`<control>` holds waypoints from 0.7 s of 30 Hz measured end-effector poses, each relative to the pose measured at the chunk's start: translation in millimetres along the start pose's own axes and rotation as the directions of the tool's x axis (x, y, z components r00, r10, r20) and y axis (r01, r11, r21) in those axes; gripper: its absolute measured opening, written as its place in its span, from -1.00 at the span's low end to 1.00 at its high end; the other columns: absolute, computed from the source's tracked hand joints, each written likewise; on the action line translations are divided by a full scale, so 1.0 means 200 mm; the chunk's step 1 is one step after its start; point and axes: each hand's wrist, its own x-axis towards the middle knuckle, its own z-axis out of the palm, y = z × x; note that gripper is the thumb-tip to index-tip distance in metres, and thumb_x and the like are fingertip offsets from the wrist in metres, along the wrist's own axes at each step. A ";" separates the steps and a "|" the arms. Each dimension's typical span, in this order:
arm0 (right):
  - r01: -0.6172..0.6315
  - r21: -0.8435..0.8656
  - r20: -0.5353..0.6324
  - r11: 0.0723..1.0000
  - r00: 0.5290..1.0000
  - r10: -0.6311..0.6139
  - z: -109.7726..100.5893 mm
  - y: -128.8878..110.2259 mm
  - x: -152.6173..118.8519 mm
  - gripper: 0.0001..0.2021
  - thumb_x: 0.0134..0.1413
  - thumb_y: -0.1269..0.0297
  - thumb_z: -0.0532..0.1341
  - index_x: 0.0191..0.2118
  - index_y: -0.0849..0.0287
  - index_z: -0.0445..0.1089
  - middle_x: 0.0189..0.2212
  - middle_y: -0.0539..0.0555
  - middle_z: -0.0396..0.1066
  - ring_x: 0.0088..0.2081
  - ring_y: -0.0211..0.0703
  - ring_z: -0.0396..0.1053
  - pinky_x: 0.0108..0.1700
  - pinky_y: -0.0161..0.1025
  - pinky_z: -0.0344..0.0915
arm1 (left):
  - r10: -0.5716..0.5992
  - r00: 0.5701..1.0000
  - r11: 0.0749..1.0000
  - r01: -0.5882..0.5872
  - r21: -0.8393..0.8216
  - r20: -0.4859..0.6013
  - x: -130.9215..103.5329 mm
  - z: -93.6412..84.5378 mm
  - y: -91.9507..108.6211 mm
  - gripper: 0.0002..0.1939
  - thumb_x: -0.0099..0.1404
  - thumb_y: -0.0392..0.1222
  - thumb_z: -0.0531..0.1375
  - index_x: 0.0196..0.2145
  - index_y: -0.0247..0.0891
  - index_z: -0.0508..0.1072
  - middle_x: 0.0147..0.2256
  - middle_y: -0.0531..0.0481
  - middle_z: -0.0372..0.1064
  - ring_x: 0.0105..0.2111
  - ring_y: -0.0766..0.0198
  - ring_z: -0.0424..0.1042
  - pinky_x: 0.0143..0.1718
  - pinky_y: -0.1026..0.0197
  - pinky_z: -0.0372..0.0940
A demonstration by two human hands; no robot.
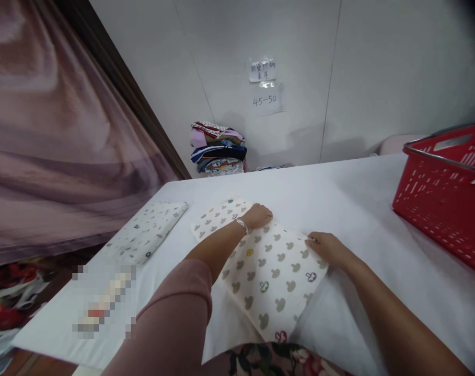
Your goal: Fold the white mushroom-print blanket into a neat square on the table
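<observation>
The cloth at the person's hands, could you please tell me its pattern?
Off-white cloth with greyish mushroom-like shapes, a few outlined in colour; head view.

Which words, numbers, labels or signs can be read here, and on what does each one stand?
"45-50": lower paper on the wall.
Upper paper: two lines of handwritten characters, too blurred to read with certainty.
No other text can be read.
</observation>
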 end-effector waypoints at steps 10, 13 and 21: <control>-0.004 -0.016 0.080 1.000 0.997 0.005 0.01 0.03 0.00 -0.78 0.07 0.18 0.03 -0.30 0.14 0.35 -0.31 0.09 0.45 -0.29 -0.13 0.38 -0.31 -0.27 0.18 | -0.082 0.996 0.996 0.083 -0.041 0.028 0.03 0.04 0.03 -0.78 0.24 -0.20 0.00 -0.32 -0.25 0.44 -0.35 -0.06 0.46 -0.24 0.20 0.39 0.04 0.07 0.07; -0.029 -0.040 0.089 0.999 0.995 0.033 0.01 0.04 -0.01 -0.77 0.09 0.16 0.02 -0.28 0.11 0.35 -0.30 0.09 0.45 -0.28 -0.11 0.39 -0.33 -0.26 0.19 | -0.103 0.995 0.994 0.103 -0.035 0.021 0.03 0.04 0.04 -0.79 0.23 -0.20 0.01 -0.33 -0.24 0.43 -0.34 -0.06 0.45 -0.24 0.21 0.39 0.08 0.06 0.04; 0.172 -0.398 -0.193 0.901 0.945 -0.266 0.06 0.03 -0.01 -0.62 0.12 0.15 0.01 -0.04 0.20 0.36 -0.01 0.26 0.34 0.00 0.13 0.28 -0.09 -0.01 0.26 | -0.112 0.993 0.990 0.110 -0.086 -0.024 0.00 0.07 0.06 -0.80 0.23 -0.21 0.01 -0.37 -0.24 0.42 -0.37 -0.05 0.43 -0.25 0.23 0.37 0.09 0.06 0.03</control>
